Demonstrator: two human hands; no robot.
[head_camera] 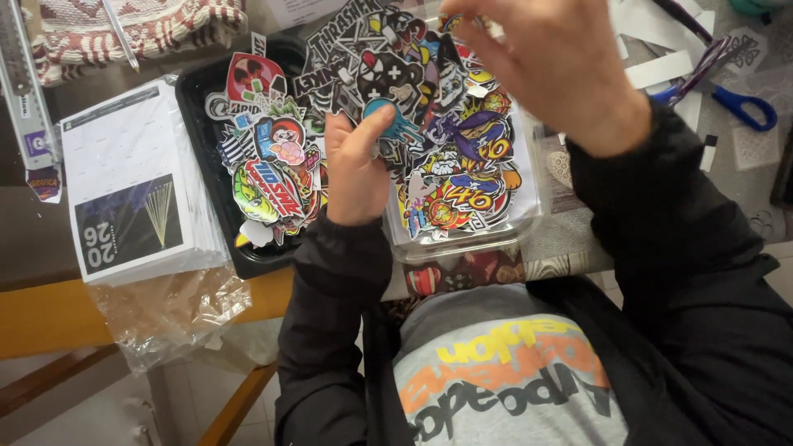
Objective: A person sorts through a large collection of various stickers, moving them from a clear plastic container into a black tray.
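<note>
Dark sleeves and a grey printed shirt filled the near edge of the view. From them the left hand point(357, 169) reached up, its thumb and fingers closed on a small teal sticker point(395, 122) at the rim of the heap. That heap of stickers point(429, 124) spilled across a black tray point(216, 206) and a clear tray point(462, 244) side by side on the bench. The right hand point(555, 66) hung above the pile, fingertips pinched narrow, perhaps on a thin slip of backing; blur hid what. A stack of booklets point(132, 177) lay just beside the black tray; scissors point(735, 103) sat well apart. The risk looked plain: the clear tray seemed to overhang the bench edge, so a tug on one overlapped sticker could drag others off onto the lap.
</note>
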